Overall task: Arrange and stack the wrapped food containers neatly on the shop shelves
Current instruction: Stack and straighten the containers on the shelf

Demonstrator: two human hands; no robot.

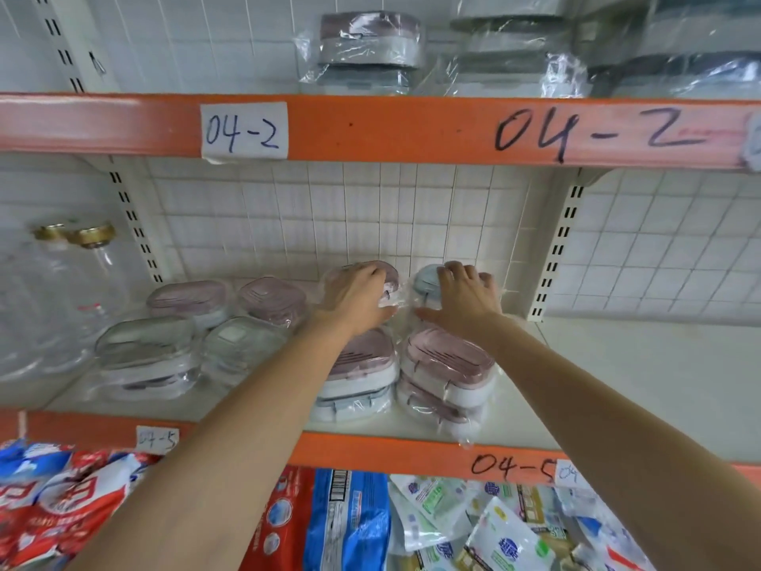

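Both your arms reach deep into the middle shelf (617, 364), toward its back edge by the tiled wall. Your left hand (354, 300) lies on top of a pink-lidded wrapped container (389, 278) at the back, fingers curled over the lid and gripping it. Your right hand (463, 300) sits just beside it on a blue-lidded wrapped container (426, 280), fingers spread and bent over the lid, thumb stretched left across the plastic wrap; whether it truly grips or only presses, cannot tell for sure, looks like a hold. The two back containers are touching or nearly so. In front of them, near the shelf's front edge, two stacks of wrapped containers stand side by side: left front stack (362, 372) with a pink lid on top, right front stack (447, 372) also pink on top, tilted a bit. Further left on the same shelf, four more wrapped containers (189, 323), two pink at the back, two clear-grey in front. Glass jars (82, 282) with gold caps at the shelf's left end. Orange shelf rail (391, 129) above marked 04-2, more wrapped containers on the top shelf (370, 43). Bagged goods (350, 521) below
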